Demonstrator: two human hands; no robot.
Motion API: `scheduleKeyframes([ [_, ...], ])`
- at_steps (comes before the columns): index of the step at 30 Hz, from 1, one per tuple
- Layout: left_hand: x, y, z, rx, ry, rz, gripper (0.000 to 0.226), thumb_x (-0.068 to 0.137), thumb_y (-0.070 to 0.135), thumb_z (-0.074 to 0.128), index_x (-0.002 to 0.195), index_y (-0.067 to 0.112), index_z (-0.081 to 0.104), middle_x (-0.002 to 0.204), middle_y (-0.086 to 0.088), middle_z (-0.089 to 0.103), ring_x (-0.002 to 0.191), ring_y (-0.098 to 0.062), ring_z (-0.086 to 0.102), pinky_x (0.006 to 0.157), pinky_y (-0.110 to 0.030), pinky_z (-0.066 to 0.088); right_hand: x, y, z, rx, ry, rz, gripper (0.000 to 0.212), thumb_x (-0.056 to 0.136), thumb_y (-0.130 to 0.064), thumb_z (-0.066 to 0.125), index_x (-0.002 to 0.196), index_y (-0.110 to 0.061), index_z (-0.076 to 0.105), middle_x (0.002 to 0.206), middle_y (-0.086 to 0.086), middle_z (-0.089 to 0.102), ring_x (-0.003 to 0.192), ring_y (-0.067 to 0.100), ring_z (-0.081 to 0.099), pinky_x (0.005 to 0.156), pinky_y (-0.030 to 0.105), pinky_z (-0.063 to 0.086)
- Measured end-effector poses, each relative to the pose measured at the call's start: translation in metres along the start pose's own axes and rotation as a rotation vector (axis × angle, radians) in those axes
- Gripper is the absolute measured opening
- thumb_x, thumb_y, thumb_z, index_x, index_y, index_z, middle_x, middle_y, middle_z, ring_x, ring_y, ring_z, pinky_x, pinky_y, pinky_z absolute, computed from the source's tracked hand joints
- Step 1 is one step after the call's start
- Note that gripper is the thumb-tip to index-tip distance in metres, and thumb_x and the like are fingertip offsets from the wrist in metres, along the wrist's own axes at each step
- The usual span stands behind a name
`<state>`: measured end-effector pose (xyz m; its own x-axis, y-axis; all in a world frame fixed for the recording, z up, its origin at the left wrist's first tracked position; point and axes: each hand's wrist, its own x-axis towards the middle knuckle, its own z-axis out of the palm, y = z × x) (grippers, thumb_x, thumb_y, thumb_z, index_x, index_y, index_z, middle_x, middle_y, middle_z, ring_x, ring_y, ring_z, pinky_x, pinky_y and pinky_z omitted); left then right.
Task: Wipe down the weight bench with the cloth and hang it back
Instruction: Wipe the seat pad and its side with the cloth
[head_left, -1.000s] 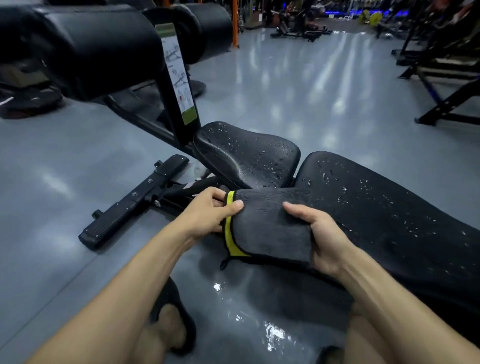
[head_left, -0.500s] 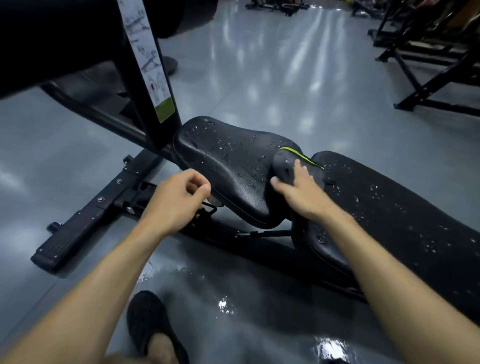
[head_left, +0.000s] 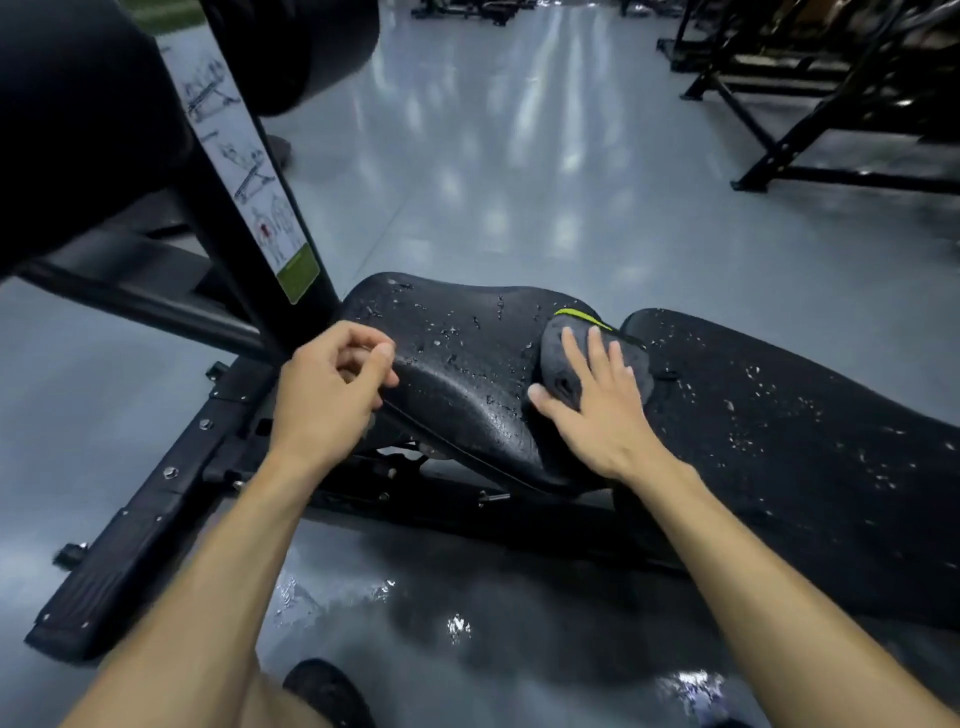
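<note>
A: Right hand (head_left: 597, 410) flat on the cloth (head_left: 561, 353), fingers straight, pressing it onto the seat pad (head_left: 457, 374) right at the gap before the long back pad (head_left: 779, 415).

B: Makes sense, droplets cover both pads; a flat palm spreads the pressure.

A: Left hand (head_left: 332, 384) curls at the seat's near edge, probably steadying. Whether it truly grips, I can't tell.

B: Wiping barely begun, I'd say.
</note>
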<state>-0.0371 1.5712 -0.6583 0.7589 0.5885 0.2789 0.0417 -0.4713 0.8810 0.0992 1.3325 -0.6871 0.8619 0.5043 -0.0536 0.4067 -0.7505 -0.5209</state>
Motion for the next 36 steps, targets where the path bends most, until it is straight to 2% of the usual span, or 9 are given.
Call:
scheduleKeyframes([
  [3, 0.012, -0.015, -0.009, 0.004, -0.003, 0.013, 0.008, 0.096, 0.029, 0.064, 0.09, 0.032, 0.068, 0.073, 0.008, 0.074, 0.057, -0.012, 0.064, 0.058, -0.023, 0.056, 0.0, -0.026, 0.02, -0.107, 0.105, 0.038, 0.079, 0.1, -0.065, 0.033, 0.163, -0.03, 0.001, 0.171, 0.003, -0.014, 0.156, 0.022, -0.017, 0.126, 0.044, -0.009],
  [9, 0.03, -0.032, -0.02, 0.032, 0.028, 0.026, 0.008, 0.096, 0.033, 0.062, 0.09, 0.034, 0.066, 0.075, 0.013, 0.074, 0.056, -0.004, 0.062, 0.058, -0.026, 0.052, -0.067, -0.039, 0.056, -0.157, 0.171, -0.408, 0.083, 0.088, -0.051, 0.051, 0.162, -0.03, 0.021, 0.172, -0.001, 0.011, 0.158, 0.021, 0.003, 0.127, 0.041, 0.004],
  [13, 0.035, -0.039, -0.031, 0.001, 0.038, 0.039, 0.009, 0.096, 0.033, 0.062, 0.089, 0.034, 0.066, 0.074, 0.013, 0.073, 0.056, -0.002, 0.06, 0.06, -0.028, 0.051, -0.032, -0.02, 0.026, 0.042, 0.276, 0.036, 0.067, 0.099, -0.043, 0.048, 0.161, -0.03, 0.026, 0.171, -0.006, 0.011, 0.158, 0.015, 0.004, 0.128, 0.038, 0.003],
  [15, 0.034, -0.04, -0.038, -0.018, 0.049, 0.058, 0.008, 0.095, 0.034, 0.061, 0.089, 0.035, 0.066, 0.073, 0.013, 0.072, 0.055, -0.001, 0.059, 0.054, -0.021, 0.049, -0.016, -0.039, 0.036, -0.127, 0.288, 0.202, 0.074, 0.1, -0.053, 0.037, 0.164, -0.025, 0.012, 0.172, 0.002, 0.001, 0.158, 0.023, -0.003, 0.127, 0.043, 0.0],
  [18, 0.034, -0.042, -0.045, -0.038, 0.085, 0.055, 0.008, 0.096, 0.033, 0.061, 0.09, 0.033, 0.066, 0.071, 0.01, 0.072, 0.054, -0.002, 0.059, 0.056, -0.024, 0.049, -0.015, -0.102, 0.076, -0.252, 0.3, -0.03, 0.09, 0.088, -0.062, 0.029, 0.164, -0.019, 0.007, 0.171, 0.014, -0.001, 0.157, 0.034, -0.004, 0.126, 0.05, 0.0],
  [22, 0.035, -0.045, -0.051, -0.051, 0.11, 0.033, 0.009, 0.096, 0.032, 0.06, 0.09, 0.03, 0.066, 0.069, 0.008, 0.072, 0.054, -0.015, 0.056, 0.062, -0.034, 0.049, -0.042, -0.11, 0.102, -0.381, 0.257, -0.364, 0.104, 0.074, -0.056, 0.053, 0.163, -0.018, 0.015, 0.171, 0.011, 0.004, 0.158, 0.033, -0.002, 0.124, 0.055, 0.011],
  [27, 0.031, -0.055, -0.065, 0.0, 0.093, 0.023, 0.009, 0.095, 0.039, 0.059, 0.091, 0.034, 0.066, 0.072, 0.011, 0.073, 0.051, -0.009, 0.055, 0.055, -0.027, 0.049, -0.09, -0.06, 0.107, -0.398, 0.359, -0.215, 0.101, 0.076, -0.053, 0.056, 0.163, -0.016, 0.018, 0.171, 0.013, 0.005, 0.157, 0.037, 0.004, 0.123, 0.06, 0.015],
  [31, 0.03, -0.064, -0.079, -0.054, 0.171, -0.017, 0.01, 0.094, 0.038, 0.06, 0.092, 0.031, 0.068, 0.07, 0.005, 0.072, 0.054, -0.02, 0.057, 0.062, -0.038, 0.051, -0.051, -0.123, 0.129, -0.462, 0.323, -0.168, 0.11, 0.074, -0.059, 0.051, 0.162, -0.005, 0.012, 0.167, 0.029, -0.001, 0.152, 0.052, -0.005, 0.121, 0.067, 0.007],
  [36, 0.029, -0.062, -0.084, -0.112, 0.228, -0.033, 0.012, 0.093, 0.038, 0.06, 0.089, 0.031, 0.067, 0.066, 0.002, 0.07, 0.054, -0.01, 0.058, 0.065, -0.041, 0.049, 0.017, -0.197, 0.126, -0.504, 0.263, -0.265, 0.109, 0.083, -0.062, 0.053, 0.162, -0.008, 0.002, 0.167, 0.028, -0.005, 0.153, 0.051, -0.007, 0.121, 0.063, 0.003],
])
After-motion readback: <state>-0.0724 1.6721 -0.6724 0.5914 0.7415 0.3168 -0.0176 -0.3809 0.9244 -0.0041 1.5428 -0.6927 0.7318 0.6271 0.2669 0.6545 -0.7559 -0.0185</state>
